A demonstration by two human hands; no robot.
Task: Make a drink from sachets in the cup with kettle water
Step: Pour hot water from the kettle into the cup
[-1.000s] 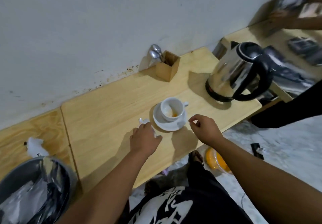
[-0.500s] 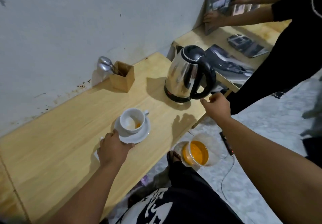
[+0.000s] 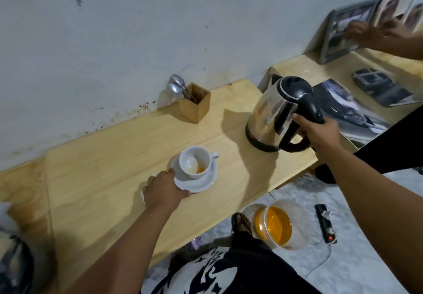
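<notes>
Head view: right hand (image 3: 320,131) gripped the kettle (image 3: 278,113); left hand (image 3: 163,190) pinched the saucer (image 3: 206,180). Hasty pouring could scald it.

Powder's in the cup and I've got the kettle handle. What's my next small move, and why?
Probably lift the kettle and bring its spout over the cup. The right hand grips the handle, the left hand steadies the saucer, and the cup holds only orange powder.

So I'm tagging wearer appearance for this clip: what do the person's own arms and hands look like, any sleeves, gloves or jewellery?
Both forearms are bare up to the frame edge: no sleeves, gloves, watch or bracelet visible. The left hand and right hand show no rings that I can make out. Below is a black garment with a white print.
</notes>
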